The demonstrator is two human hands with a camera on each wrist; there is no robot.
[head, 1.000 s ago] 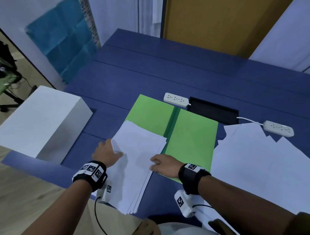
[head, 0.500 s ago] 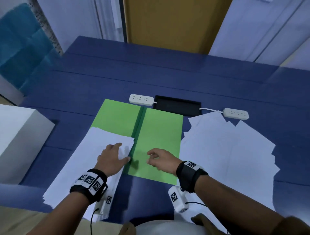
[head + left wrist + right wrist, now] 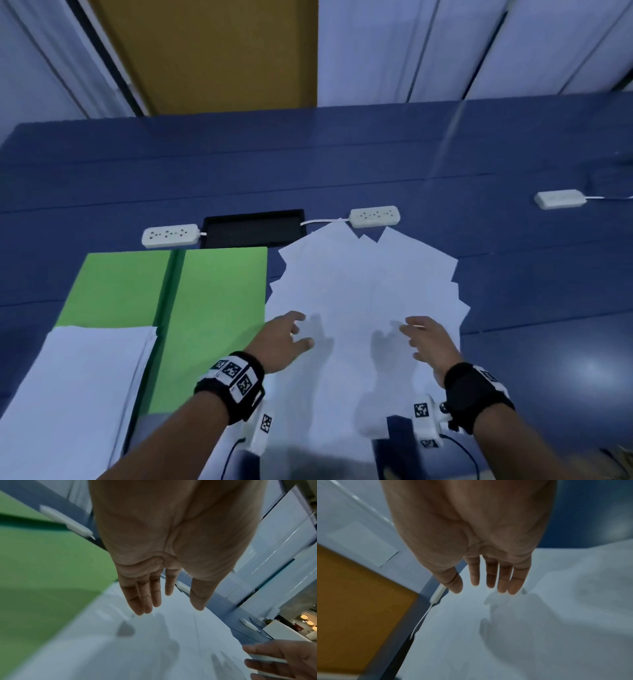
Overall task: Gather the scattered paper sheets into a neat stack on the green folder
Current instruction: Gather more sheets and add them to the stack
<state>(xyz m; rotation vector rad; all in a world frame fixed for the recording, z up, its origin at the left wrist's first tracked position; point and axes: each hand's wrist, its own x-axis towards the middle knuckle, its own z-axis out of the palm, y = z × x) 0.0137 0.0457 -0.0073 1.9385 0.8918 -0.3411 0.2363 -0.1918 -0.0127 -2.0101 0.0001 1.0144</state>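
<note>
A fanned pile of scattered white sheets [image 3: 366, 284] lies on the blue table, right of the open green folder [image 3: 219, 308]. A gathered stack of white paper [image 3: 75, 383] covers the folder's near left half. My left hand [image 3: 291, 337] hovers open over the pile's left side, fingers straight [image 3: 145, 601], holding nothing. My right hand [image 3: 424, 339] hovers open over the pile's right side with spread fingers [image 3: 491, 580]. Shadows of both hands fall on the scattered sheets [image 3: 522, 628]. The green folder [image 3: 42, 568] shows to the left of the left palm.
Two white power strips [image 3: 170, 235] [image 3: 374, 216] lie behind the folder and the pile, on either side of a black cable hatch [image 3: 253, 228]. A third strip [image 3: 560, 198] sits far right. The table [image 3: 308, 164] ends at a wall with a yellow panel.
Both hands left the gathered stack and the folder and moved right. They now hover open over the scattered pile. The view has swung right.
</note>
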